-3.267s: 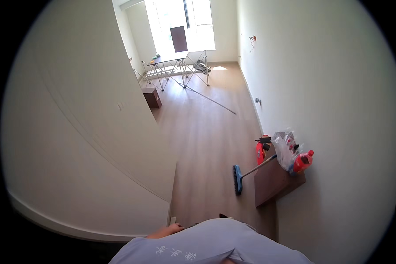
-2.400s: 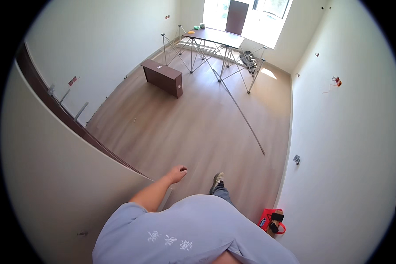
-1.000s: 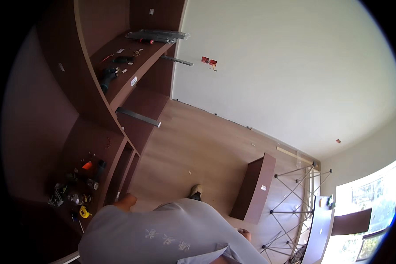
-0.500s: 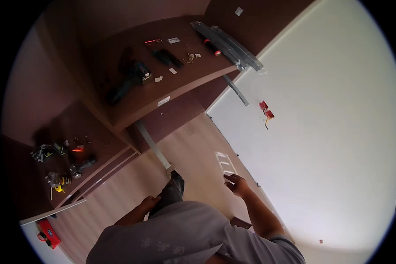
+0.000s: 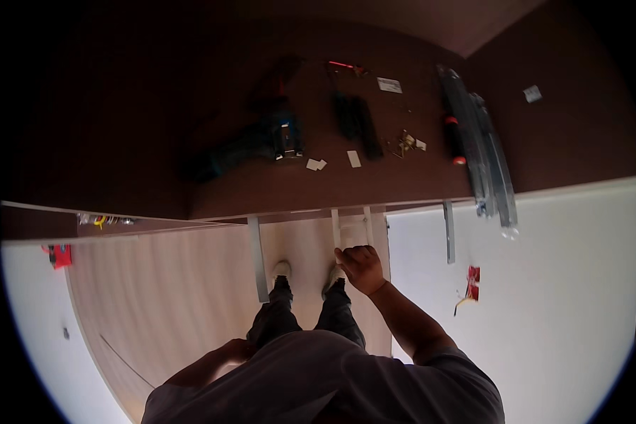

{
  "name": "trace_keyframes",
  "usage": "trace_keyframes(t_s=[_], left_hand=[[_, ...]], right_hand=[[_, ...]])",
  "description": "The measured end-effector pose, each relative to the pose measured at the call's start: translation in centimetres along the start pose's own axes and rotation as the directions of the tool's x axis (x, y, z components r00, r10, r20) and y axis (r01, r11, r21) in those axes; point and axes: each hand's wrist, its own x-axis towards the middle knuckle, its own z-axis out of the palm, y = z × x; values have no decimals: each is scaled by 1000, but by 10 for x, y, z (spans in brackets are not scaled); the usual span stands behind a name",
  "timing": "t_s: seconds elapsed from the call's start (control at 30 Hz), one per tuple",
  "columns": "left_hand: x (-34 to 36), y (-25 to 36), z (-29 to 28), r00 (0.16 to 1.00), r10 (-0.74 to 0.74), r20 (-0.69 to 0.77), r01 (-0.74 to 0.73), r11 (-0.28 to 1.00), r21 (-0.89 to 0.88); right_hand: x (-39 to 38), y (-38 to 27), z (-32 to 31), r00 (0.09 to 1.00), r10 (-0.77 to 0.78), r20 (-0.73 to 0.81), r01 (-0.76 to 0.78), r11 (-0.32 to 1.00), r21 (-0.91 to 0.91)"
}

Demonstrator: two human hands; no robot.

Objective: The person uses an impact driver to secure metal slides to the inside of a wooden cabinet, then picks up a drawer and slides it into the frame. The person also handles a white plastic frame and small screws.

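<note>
My right hand is closed on a thin white piece, like a narrow ladder-shaped frame, below the brown shelf. My left hand hangs by my left thigh, its fingers mostly hidden. A flat metal bar extends under the shelf left of my legs, and a shorter bar is on the right. On the shelf lie a dark power tool, dark hand tools, small labels, loose metal fittings, a red-tipped tool and plastic-wrapped rails.
A lower shelf at left holds tools. A red bag is by the left wall. The floor has a long thin rod on it. A red wall box with loose wires is on the right wall.
I have walked in from the passage and turned left to face the brown shelving. The shelf now fills the upper view, and my right hand has come up onto the white piece below it.
</note>
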Motion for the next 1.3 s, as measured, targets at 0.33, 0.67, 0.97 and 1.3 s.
trace_keyframes(t_s=[0.33, 0.67, 0.97, 1.3], left_hand=[[224, -17, 32, 715, 98, -692, 4, 990, 144], [355, -50, -36, 258, 252, -933, 145, 944, 295], [371, -77, -42, 55, 150, -987, 105, 982, 156], [387, -77, -48, -121, 166, -979, 13, 986, 166]], right_hand=[[106, 100, 112, 942, -292, -168, 275, 954, -120], [171, 132, 197, 727, -505, -466, 460, 861, -217], [140, 76, 150, 628, -647, -432, 614, 753, -235], [195, -39, -54, 554, -763, -333, 707, 642, -297]])
